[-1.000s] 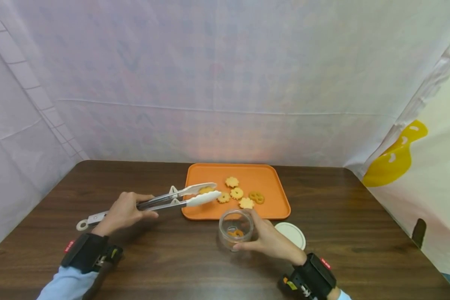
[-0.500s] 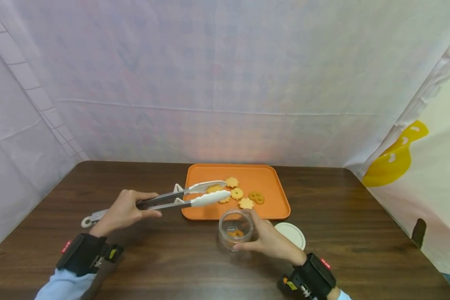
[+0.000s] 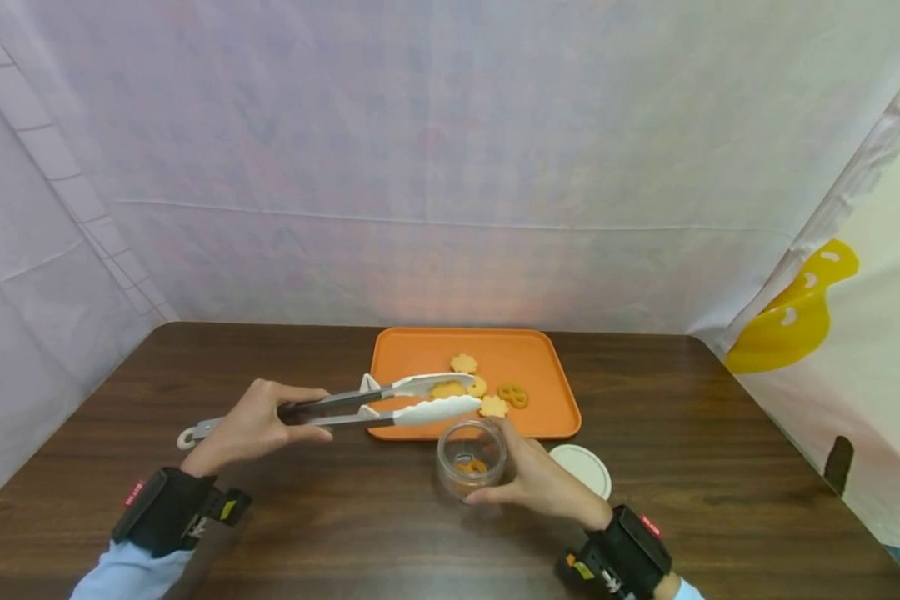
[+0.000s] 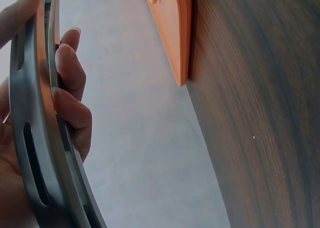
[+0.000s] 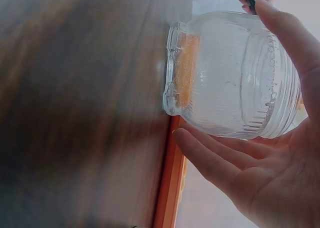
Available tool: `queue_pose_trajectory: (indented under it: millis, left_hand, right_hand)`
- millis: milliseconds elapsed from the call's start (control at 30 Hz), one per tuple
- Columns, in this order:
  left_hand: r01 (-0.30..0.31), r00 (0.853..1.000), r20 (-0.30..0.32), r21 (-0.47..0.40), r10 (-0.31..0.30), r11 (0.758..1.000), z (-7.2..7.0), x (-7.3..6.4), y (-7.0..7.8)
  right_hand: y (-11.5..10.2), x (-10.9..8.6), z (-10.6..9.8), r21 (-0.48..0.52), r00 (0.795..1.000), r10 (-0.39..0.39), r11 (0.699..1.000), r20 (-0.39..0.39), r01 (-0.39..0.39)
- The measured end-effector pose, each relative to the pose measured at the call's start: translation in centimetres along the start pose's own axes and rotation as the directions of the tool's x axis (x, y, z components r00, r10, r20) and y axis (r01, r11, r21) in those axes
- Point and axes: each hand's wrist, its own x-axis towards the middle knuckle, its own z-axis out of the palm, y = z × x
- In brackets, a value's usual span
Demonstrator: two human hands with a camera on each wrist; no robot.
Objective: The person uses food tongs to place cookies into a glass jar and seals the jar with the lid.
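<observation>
My left hand [image 3: 251,425] grips a pair of metal tongs [image 3: 345,412], whose white scalloped tips reach over the orange tray [image 3: 390,346]. In the head view a yellowish cookie [image 3: 447,390] shows between the spread tips; whether they pinch it cannot be told. Close up, the left wrist view shows fingers and thumb around the tongs' grey handle [image 4: 42,133]. With thumb and fingers on opposite sides, my right hand [image 3: 536,475] holds a lidless glass jar [image 5: 225,73] upright on the table before the tray. Several brown-orange, pretzel-like pieces [image 3: 471,467] lie in its bottom.
On the tray lie a flower-shaped cookie [image 3: 464,363], another flower-shaped cookie [image 3: 493,406], a partly covered ring cookie [image 3: 477,387] and a pretzel [image 3: 513,395]. A white round lid [image 3: 581,471] rests on the wooden table [image 3: 690,433] behind the right hand. White cloth [image 3: 420,250] hangs behind.
My left hand has moved the tongs rightward across the tray, and the cookie seen between their tips shows further right. The right hand and jar have stayed put.
</observation>
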Motion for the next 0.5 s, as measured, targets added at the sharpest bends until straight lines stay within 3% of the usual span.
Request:
queue_pose_trajectory:
  millis: [500]
  left_hand:
    - [-0.069,0.994,0.08,-0.013,0.07,0.998,0.43,0.36,0.63]
  right_hand:
    - [-0.08,-0.01,0.04,0.006,0.999,0.041,0.999,0.002,-0.041]
